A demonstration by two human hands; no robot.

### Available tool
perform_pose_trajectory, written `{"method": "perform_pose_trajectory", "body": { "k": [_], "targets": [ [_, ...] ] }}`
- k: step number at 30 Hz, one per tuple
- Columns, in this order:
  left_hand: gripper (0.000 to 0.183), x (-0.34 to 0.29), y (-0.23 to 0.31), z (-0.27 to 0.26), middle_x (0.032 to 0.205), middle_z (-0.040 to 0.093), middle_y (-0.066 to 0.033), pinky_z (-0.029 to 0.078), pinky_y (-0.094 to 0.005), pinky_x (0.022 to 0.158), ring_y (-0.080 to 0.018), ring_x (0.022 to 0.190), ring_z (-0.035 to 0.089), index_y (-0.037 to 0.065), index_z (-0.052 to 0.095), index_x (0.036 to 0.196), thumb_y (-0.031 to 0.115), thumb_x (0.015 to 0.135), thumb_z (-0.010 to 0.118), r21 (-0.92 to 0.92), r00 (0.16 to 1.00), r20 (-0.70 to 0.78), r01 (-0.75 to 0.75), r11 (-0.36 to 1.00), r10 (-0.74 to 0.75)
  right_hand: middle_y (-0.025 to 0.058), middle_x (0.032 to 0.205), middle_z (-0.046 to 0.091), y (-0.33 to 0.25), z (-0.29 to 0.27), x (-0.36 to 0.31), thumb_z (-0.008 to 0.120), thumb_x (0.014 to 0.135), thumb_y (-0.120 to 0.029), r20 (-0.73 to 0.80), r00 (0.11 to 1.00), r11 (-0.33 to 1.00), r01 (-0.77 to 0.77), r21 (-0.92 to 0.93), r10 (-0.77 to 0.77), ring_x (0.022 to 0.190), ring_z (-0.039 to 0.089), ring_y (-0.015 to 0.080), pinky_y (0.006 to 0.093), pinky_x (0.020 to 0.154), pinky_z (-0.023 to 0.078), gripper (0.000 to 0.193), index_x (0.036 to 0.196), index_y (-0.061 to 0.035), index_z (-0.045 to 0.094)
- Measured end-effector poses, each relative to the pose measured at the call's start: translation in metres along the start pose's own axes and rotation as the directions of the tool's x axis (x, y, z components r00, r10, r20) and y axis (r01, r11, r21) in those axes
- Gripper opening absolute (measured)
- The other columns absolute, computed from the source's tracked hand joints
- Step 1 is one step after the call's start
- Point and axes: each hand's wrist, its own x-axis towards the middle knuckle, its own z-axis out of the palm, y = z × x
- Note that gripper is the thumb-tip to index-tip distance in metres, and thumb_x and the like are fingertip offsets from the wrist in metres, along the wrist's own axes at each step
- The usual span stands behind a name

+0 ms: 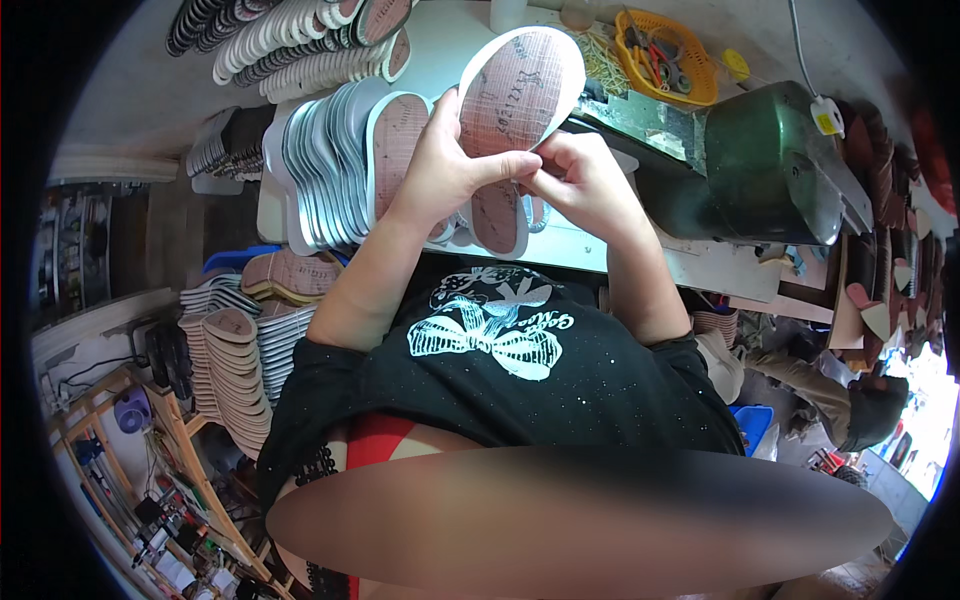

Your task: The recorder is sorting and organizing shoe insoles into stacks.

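A shoe insole point(522, 80) with a pinkish-brown printed face and a pale rim is held up over the white worktable point(440, 30). My left hand point(450, 165) grips its left side, the thumb lying across its narrow middle. On the other side, my right hand point(590, 185) is closed, thumb and fingertips pinched at the insole's edge beside my left thumb. Whatever fine thing may be between those fingertips is too small to make out. Below the hands, the narrower end point(497, 228) points toward my body. A row of similar insoles point(325, 165) stands packed left of my left hand.
More insole stacks point(310, 50) lie at the far left, and others point(235, 370) beside my left elbow. A dark green sewing-type machine point(765, 160) occupies the right. Behind it sits a yellow basket point(705, 90) of tools. Another person point(850, 400) is at the far right.
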Motion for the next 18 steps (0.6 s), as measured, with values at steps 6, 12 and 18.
{"method": "perform_pose_trajectory", "body": {
  "k": [6, 12, 18],
  "targets": [
    [0.064, -0.001, -0.003, 0.009, 0.108, 0.058, -0.0132, 0.049, -0.0309, 0.084, -0.0181, 0.099, 0.058, -0.004, 0.041, 0.121, 0.015, 0.072, 0.078, -0.354, 0.995, -0.034, 0.072, 0.933, -0.09, 0.0065, 0.082, 0.067, 0.027, 0.01, -0.004, 0.069, 0.082, -0.015, 0.181, 0.978, 0.737, -0.195, 0.648, 0.1, 0.065, 0.062, 0.0097, 0.0223, 0.061, 0.051, 0.022, 0.096, 0.0012, 0.064],
    [0.059, -0.004, -0.033, 0.023, 0.104, 0.057, -0.0169, 0.046, -0.0333, 0.085, -0.023, 0.095, 0.058, -0.005, 0.042, 0.113, 0.015, 0.071, 0.078, 0.34, 0.837, -0.4, -0.243, 0.908, 0.373, -0.0023, 0.067, 0.059, 0.039, 0.019, -0.002, 0.066, 0.084, -0.015, -0.006, 0.975, 0.896, -0.203, 0.394, 0.224, 0.058, 0.051, 0.0029, 0.0187, 0.052, 0.042, 0.015, 0.084, -0.0006, 0.065],
    [0.028, 0.033, -0.037, 0.007, 0.099, 0.06, -0.0091, 0.045, -0.0271, 0.081, -0.0135, 0.088, 0.057, -0.003, 0.061, 0.096, 0.018, 0.08, 0.07, -0.111, 0.968, -0.253, -0.029, 0.993, 0.0, -0.0013, 0.069, 0.061, 0.054, 0.0, 0.014, 0.07, 0.082, -0.017, -0.182, 0.943, 0.766, -0.104, 0.635, 0.279, 0.062, 0.05, 0.0034, 0.0181, 0.057, 0.038, 0.016, 0.077, -0.0032, 0.064]
  ]
}}
